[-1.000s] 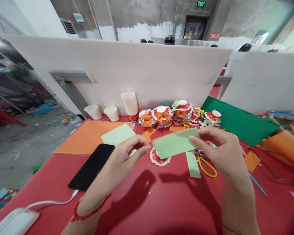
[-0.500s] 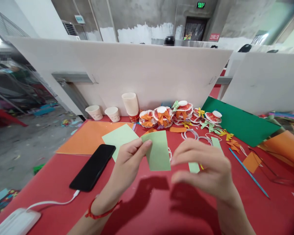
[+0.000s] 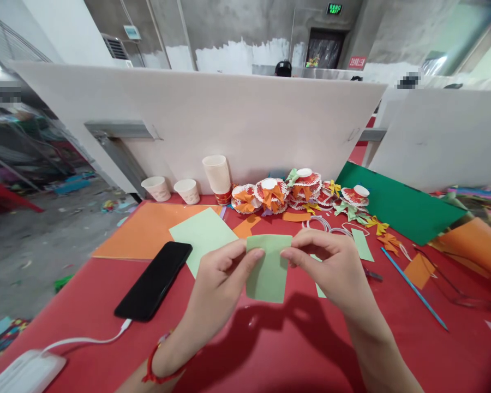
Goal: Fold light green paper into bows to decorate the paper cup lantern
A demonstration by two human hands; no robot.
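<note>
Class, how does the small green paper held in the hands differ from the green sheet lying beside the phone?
Pose: the held paper is pinched near its upper edge by the left hand and right hand, while the green sheet lies partly over an orange sheet.
Size: the held paper looks smaller than the green sheet.
Shared: both are plain green paper.

Table [image 3: 474, 338]: red, cluttered toward back
Left side: black phone [image 3: 154, 281], white cable [image 3: 82, 339] joining it to power bank [image 3: 27, 374]
Back left: orange sheet [image 3: 135, 232], pale green sheet [image 3: 202, 232] overlapping its edge
Back edge: two small cups [image 3: 187, 192], tall cup [image 3: 216, 173], row of frilled ornaments [image 3: 272, 194]
Right side: pale strip [image 3: 362, 244], yellow bow [image 3: 377, 225], orange bow [image 3: 390, 243], blue stick [image 3: 413, 287], orange square [image 3: 419, 271]
Floor [image 3: 45, 234]: grey, scattered scraps [image 3: 108, 205]
</note>
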